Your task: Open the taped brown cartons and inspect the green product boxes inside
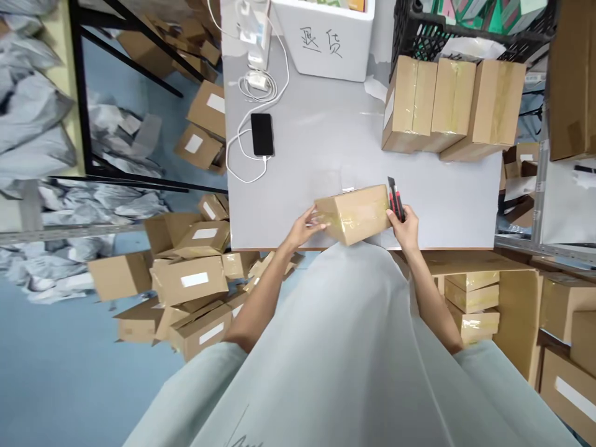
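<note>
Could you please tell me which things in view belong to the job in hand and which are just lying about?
Seemingly in use:
taped box, held between left hand and right hand
cutter knife, in right hand

Seemingly lying about:
phone
power strip
white scrap

I've got one small brown carton, glossy tape across its faces, looks closed, sitting skewed by the table's near edge; can't tell if it's touching. Red-and-black utility knife stands by its right end, dark tip pointing away.
</note>
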Tool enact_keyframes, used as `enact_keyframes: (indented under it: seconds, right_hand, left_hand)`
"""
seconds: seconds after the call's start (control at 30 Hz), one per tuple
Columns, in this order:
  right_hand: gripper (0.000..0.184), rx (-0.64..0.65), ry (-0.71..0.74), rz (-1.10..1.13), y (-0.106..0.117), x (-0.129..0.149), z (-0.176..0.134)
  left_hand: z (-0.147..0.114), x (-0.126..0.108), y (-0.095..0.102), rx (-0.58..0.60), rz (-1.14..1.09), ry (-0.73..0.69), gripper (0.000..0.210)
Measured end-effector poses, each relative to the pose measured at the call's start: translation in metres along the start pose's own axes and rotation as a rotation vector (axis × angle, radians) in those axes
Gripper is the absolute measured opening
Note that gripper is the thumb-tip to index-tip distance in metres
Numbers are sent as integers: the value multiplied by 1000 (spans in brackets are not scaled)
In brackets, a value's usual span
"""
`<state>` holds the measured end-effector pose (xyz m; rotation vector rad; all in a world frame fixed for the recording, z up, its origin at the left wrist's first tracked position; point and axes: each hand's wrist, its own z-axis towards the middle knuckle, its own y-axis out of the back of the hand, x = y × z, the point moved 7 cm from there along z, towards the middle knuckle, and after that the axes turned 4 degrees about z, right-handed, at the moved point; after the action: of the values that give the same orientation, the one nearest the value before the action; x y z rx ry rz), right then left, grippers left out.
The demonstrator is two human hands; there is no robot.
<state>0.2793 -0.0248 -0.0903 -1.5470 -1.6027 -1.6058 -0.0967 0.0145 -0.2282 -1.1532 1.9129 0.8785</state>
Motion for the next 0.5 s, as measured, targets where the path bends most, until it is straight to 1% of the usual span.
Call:
enact_keyframes:
  seconds: [0.1,0.17,0.2,0.23,0.27,0.3,0.33,0.4,0.43,0.5]
  right_hand:
    - [49,-99,80,-207,34,23,6]
    - [47,-129,81,-314,50,29,11]
    - [46,-133,73,-347,55,30,12]
    - [45,-134,66,-367,58,29,13]
    - [44,-133,61,-377,59,28,13]
    - [44,-132,60,-378,59,26,13]
    - [44,-133,61,-373,58,25,12]
    - [44,-143,63,-357,54,23,10]
    - [44,-147,62,-350,53,23,10]
    - [42,-159,69,-346,52,26,8]
  left_hand:
    - [20,-12,-56,102,-106,-19,118]
    - [33,-24,-89,154,-136,-17,109]
    - [38,-31,-102,169,-136,-25,103]
    - [41,-40,-109,170,-128,-40,96]
    - [43,-50,-112,152,-113,-64,88]
    - [42,-62,-109,116,-95,-94,80]
    - [41,-76,-102,62,-75,-129,71]
    - [34,-107,-81,-51,-38,-204,56]
    - [31,-124,-72,-90,-13,-246,50]
    - [27,-155,-60,-108,44,-310,42]
